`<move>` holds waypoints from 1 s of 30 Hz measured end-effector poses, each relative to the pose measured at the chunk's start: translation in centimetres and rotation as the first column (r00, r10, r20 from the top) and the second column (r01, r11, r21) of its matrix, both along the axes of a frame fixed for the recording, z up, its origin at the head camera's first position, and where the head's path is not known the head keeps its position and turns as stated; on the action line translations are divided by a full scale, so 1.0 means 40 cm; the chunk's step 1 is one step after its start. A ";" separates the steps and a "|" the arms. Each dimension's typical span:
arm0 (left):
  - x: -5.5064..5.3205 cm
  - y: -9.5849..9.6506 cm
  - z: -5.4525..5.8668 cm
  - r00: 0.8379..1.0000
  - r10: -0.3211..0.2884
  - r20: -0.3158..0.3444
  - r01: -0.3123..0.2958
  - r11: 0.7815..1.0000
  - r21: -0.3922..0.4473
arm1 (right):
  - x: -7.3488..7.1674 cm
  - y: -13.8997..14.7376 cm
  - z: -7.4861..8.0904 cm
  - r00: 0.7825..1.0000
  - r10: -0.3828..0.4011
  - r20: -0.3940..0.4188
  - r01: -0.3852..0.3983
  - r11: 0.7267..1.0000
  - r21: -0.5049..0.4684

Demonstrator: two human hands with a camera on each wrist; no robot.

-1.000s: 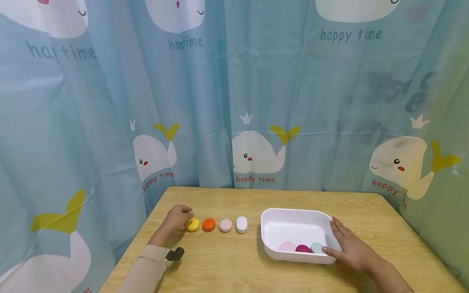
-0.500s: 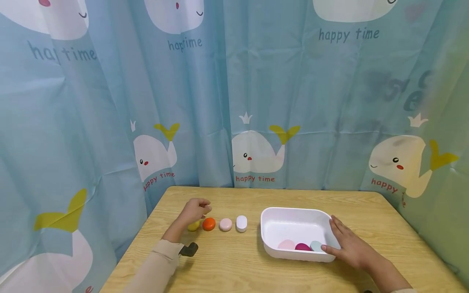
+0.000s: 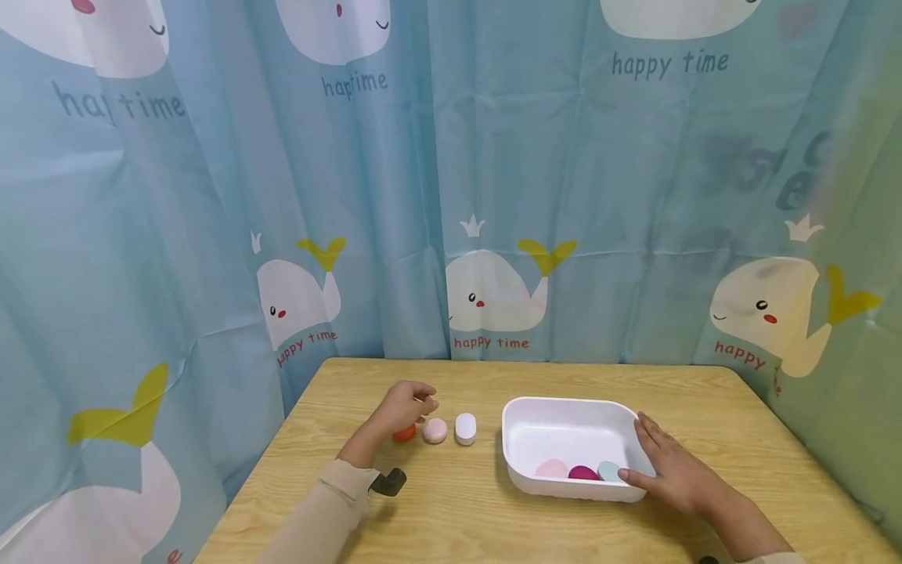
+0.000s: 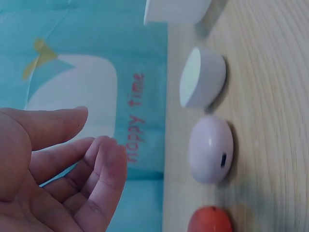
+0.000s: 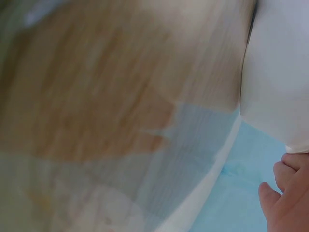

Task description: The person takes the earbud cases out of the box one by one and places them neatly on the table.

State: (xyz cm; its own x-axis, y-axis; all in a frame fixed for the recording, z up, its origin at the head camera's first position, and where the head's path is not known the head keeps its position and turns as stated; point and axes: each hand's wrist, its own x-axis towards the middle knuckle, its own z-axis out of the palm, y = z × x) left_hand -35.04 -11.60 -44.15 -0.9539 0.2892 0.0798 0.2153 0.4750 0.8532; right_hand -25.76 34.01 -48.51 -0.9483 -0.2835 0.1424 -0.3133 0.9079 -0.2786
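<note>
Left hand (image 3: 403, 409): fingers loosely curved, thumb apart, palm empty; raised above an orange-red round piece (image 3: 405, 434), partly hiding it. Right hand (image 3: 672, 474): fingers extended against the right end of a white tub (image 3: 574, 489), thumb at its near rim. On the table (image 3: 437, 517), rightward of the left hand: pale pink rounded piece (image 3: 434, 431), near; white oval piece (image 3: 465, 429), farther. Inside the tub: light pink disc (image 3: 553, 468), magenta disc (image 3: 583, 473), pale green disc (image 3: 609, 471). Lettering on the blue curtain (image 3: 395, 196): "happy time", repeated, red and dark.
</note>
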 end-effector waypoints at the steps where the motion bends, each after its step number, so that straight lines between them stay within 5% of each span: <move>1: 0.001 0.006 0.001 1.000 -0.010 0.005 0.010 1.000 0.000 | 0.000 0.000 0.001 1.000 -0.002 0.004 0.002 1.000 0.003; 11: 0.019 0.075 0.026 0.997 -0.075 -0.009 0.075 0.997 -0.020 | -0.002 0.000 0.004 1.000 -0.012 0.014 0.012 1.000 0.010; 30: 0.051 0.201 0.032 0.982 -0.187 -0.014 0.186 0.982 -0.038 | 0.000 -0.003 -0.003 1.000 -0.026 0.014 0.026 0.999 0.025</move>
